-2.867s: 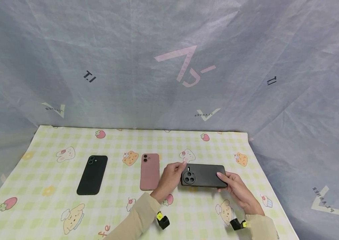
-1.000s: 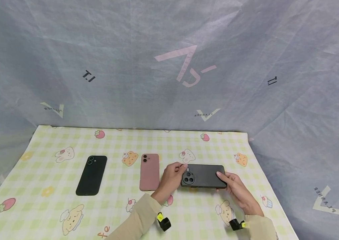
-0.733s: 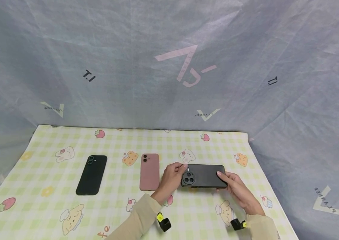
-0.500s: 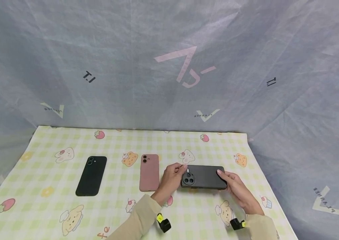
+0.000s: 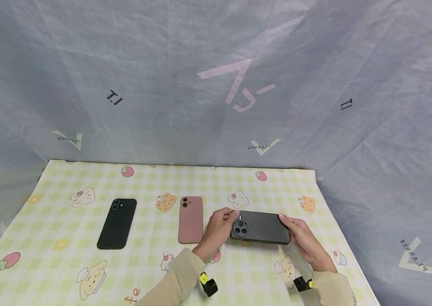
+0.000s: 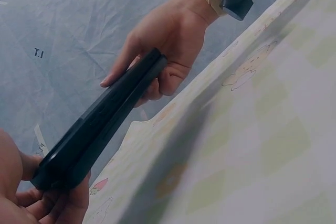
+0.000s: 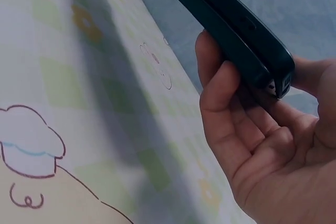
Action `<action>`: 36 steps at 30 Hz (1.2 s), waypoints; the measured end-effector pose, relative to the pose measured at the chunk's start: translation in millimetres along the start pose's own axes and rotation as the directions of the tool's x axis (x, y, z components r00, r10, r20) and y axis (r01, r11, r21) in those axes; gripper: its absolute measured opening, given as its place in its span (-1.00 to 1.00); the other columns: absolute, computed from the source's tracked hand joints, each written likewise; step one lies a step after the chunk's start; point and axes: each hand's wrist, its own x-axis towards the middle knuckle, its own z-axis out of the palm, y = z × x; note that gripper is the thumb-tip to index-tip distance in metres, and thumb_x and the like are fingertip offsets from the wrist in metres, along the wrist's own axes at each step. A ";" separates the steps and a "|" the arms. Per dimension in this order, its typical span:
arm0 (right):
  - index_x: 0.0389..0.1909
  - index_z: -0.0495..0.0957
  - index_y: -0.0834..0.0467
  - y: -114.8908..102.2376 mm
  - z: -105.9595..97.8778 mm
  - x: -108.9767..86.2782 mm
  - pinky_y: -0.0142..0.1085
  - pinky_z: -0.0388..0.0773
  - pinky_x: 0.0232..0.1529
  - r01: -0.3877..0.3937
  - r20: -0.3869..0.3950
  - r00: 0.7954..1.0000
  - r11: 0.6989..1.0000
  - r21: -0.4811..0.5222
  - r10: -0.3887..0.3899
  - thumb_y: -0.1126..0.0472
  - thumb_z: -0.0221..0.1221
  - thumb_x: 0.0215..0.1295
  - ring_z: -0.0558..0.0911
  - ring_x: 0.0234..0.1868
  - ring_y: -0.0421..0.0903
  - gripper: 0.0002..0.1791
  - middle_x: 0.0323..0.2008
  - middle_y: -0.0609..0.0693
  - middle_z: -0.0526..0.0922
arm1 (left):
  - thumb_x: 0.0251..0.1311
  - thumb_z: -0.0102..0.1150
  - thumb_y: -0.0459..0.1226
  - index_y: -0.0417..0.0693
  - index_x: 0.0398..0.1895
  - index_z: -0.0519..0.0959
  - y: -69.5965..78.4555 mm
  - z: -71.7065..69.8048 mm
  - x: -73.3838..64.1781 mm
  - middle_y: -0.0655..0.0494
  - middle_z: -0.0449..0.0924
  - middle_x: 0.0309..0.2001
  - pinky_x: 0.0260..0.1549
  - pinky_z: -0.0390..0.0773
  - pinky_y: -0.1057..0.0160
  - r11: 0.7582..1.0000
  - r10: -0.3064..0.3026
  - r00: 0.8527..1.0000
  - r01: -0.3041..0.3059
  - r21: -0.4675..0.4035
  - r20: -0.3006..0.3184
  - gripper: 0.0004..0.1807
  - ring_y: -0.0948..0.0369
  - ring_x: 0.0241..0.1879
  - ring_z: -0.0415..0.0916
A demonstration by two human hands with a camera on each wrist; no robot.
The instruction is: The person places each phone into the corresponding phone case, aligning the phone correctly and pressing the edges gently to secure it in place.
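A black phone (image 5: 263, 227) with a round camera ring is held above the table, back side up. My left hand (image 5: 217, 229) pinches its camera end, thumb on top and fingers below. My right hand (image 5: 307, 241) grips the other end, its thumb at the far right corner. Seen edge-on in the right wrist view, two dark layers, apparently the phone and a case (image 7: 231, 35), stand slightly apart at the right hand's end. The left wrist view shows the same narrow gap between the layers (image 6: 113, 114). Which layer is which I cannot tell for sure.
A pink phone (image 5: 191, 220) lies on the checked tablecloth (image 5: 147, 255) just left of my left hand. Further left lies a dark green-black phone (image 5: 117, 224). Both have their cameras upward. A grey fabric curtain (image 5: 185, 85) hangs behind and beside the table.
My right thumb has slid from the phone's back to its far right corner. The right end of the held phone has dipped slightly toward me. My left hand stays in place.
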 end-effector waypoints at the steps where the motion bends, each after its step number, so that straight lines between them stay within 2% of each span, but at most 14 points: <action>1: 0.03 0.78 0.15 -0.1 -0.2 0.1 -0.38 0.67 -0.07 0.002 0.002 1.000 1.000 0.000 -0.002 0.02 -0.02 0.78 0.76 -0.23 -0.25 -0.57 -0.27 -0.15 0.82 | 0.61 0.18 -0.02 -0.03 -0.07 0.76 -0.2 0.0 0.0 0.16 0.74 -0.15 -0.08 0.61 0.11 1.000 0.000 1.000 0.000 0.000 0.002 -0.69 0.24 -0.15 0.61; 6: -0.01 0.80 0.12 -0.2 -1.3 0.6 -0.39 0.65 -0.13 0.001 0.000 1.000 1.000 0.004 -0.001 0.02 -0.01 0.77 0.75 -0.30 -0.26 -0.58 -0.33 -0.15 0.81 | 0.61 0.17 -0.02 -0.05 -0.05 0.76 -0.1 0.6 0.2 0.15 0.73 -0.16 -0.11 0.60 0.12 1.000 -0.001 1.000 0.001 -0.005 0.009 -0.67 0.24 -0.17 0.59; 12: 0.01 0.80 0.11 2.0 -0.9 2.7 -0.35 0.70 0.01 0.017 0.032 0.999 0.998 0.067 -0.019 0.05 -0.04 0.78 0.80 -0.19 -0.23 -0.58 -0.21 -0.13 0.84 | 0.60 0.19 -0.01 -0.05 -0.08 0.76 0.8 0.5 0.2 0.14 0.74 -0.15 -0.09 0.60 0.13 1.000 0.000 1.000 0.000 0.009 -0.014 -0.67 0.24 -0.15 0.59; 16: 0.02 0.81 0.09 5.2 -0.1 4.1 -0.34 0.71 0.01 0.025 0.042 0.999 0.995 0.096 -0.030 0.08 -0.05 0.79 0.80 -0.18 -0.23 -0.58 -0.19 -0.13 0.84 | 0.60 0.19 -0.01 -0.03 -0.12 0.76 -0.4 0.1 0.4 0.16 0.73 -0.18 -0.10 0.59 0.13 1.000 -0.005 1.000 0.006 0.015 -0.021 -0.68 0.24 -0.17 0.58; 27: -0.02 0.81 0.11 5.4 3.2 4.4 -0.35 0.67 0.06 -0.007 -0.052 0.999 0.997 0.080 0.011 0.03 0.04 0.75 0.78 -0.16 -0.23 -0.61 -0.21 -0.15 0.82 | 0.59 0.20 -0.01 -0.07 -0.16 0.75 -0.2 3.0 0.4 0.17 0.72 -0.24 -0.17 0.57 0.18 1.000 -0.022 1.000 0.022 -0.002 -0.014 -0.67 0.27 -0.24 0.56; 32: -0.07 0.82 0.05 5.4 4.0 4.2 -0.37 0.68 0.00 -0.023 -0.095 0.995 0.997 0.075 0.030 0.01 0.05 0.74 0.78 -0.19 -0.24 -0.62 -0.24 -0.16 0.82 | 0.61 0.17 -0.02 -0.09 -0.17 0.74 -0.7 3.4 1.7 0.19 0.70 -0.34 -0.23 0.51 0.24 0.999 -0.024 1.000 0.024 -0.040 0.019 -0.65 0.29 -0.33 0.52; 36: -0.09 0.82 0.05 5.6 5.0 3.5 -0.38 0.66 0.04 -0.024 -0.112 0.993 0.996 0.081 0.033 0.02 0.05 0.74 0.77 -0.17 -0.24 -0.63 -0.24 -0.16 0.81 | 0.62 0.15 -0.01 -0.12 -0.15 0.73 -2.5 2.6 1.5 0.20 0.69 -0.40 -0.31 0.46 0.29 0.998 -0.019 0.998 0.022 -0.052 0.051 -0.62 0.29 -0.41 0.46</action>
